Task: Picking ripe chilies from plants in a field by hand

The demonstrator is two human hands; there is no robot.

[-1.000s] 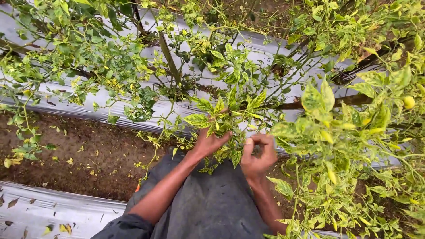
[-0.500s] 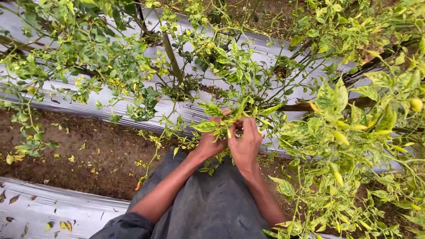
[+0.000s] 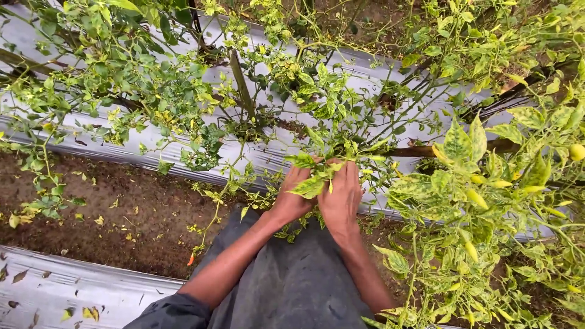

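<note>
Working together in a chilli plant (image 3: 341, 128), left hand (image 3: 292, 195) and right hand (image 3: 341, 198) have fingers pinching leafy stems (image 3: 314, 183); many yellow peppers (image 3: 475, 198) hang unpicked.

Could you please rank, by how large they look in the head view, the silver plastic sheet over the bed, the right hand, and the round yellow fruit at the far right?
1. Silver plastic sheet, by far the largest.
2. Right hand.
3. Round yellow fruit, smallest, though leaves hide part of it.
</note>
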